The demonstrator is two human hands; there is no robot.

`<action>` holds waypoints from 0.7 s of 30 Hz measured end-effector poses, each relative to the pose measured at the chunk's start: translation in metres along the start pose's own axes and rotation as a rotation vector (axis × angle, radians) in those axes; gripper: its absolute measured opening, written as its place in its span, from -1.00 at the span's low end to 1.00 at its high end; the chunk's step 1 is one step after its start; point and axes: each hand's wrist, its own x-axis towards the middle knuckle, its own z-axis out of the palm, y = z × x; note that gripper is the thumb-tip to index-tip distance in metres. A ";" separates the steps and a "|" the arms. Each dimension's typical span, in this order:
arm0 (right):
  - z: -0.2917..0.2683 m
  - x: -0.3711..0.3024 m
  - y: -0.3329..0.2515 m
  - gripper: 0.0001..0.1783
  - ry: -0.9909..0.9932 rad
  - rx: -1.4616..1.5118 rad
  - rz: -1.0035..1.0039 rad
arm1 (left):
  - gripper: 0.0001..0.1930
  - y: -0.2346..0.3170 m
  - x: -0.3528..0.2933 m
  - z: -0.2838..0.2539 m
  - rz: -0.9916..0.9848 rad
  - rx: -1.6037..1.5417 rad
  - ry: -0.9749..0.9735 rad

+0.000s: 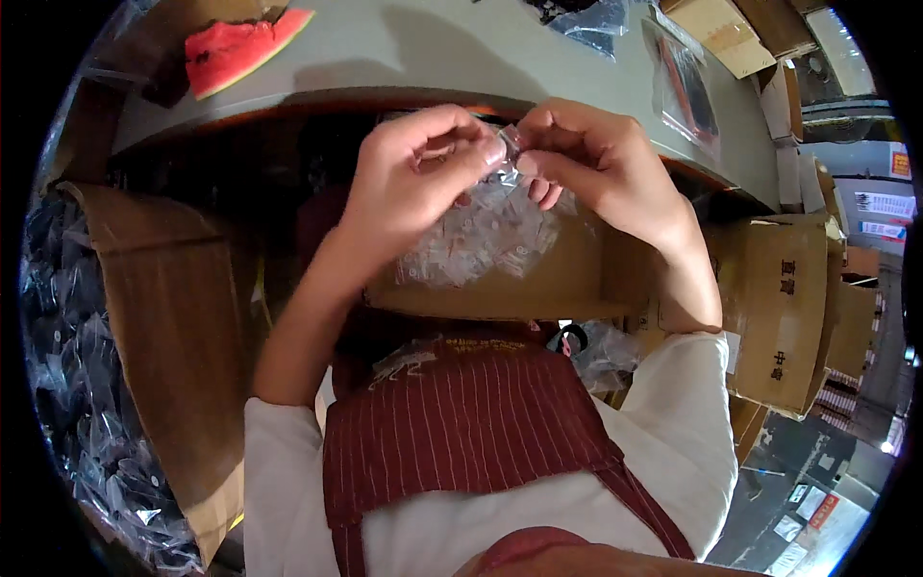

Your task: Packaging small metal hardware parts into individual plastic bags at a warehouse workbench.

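Observation:
Between my two hands, above an open cardboard box, is a small clear plastic bag (508,144). Thumb and fingers of my left hand (423,163) pinch its left side. On the other side, my right hand (601,163) pinches it the same way, with the fingertips of both hands nearly meeting. What the little bag contains is too small to make out. Below the hands, the cardboard box (548,300) holds a heap of similar small clear bags (481,240).
A grey table (356,48) spans the far side, bearing a watermelon slice (240,53) and a flat plastic-wrapped item (687,96). At left, a large carton (173,317) stands beside many dark bagged pieces (82,385). Cardboard boxes (774,298) stand at right.

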 end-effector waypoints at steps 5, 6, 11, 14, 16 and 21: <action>-0.001 -0.002 -0.012 -0.76 -0.082 0.057 0.033 | -0.85 0.018 0.002 -0.001 -0.044 0.039 -0.040; 0.000 -0.003 -0.015 -0.74 -0.068 0.056 0.031 | -0.85 0.019 0.002 -0.002 -0.045 0.043 -0.038; 0.005 -0.006 -0.014 -0.73 -0.064 0.076 0.001 | -0.89 0.015 0.000 -0.001 0.111 0.025 -0.041; 0.002 -0.006 -0.010 -0.78 -0.042 0.023 -0.032 | -0.87 0.021 0.001 0.001 0.086 0.079 -0.062; 0.000 -0.003 -0.007 -0.83 -0.040 -0.055 -0.089 | -0.87 0.023 0.001 0.002 0.092 0.073 -0.062; -0.005 0.005 -0.011 -0.83 -0.097 -0.036 -0.013 | -0.87 0.022 0.007 0.001 0.081 0.027 -0.040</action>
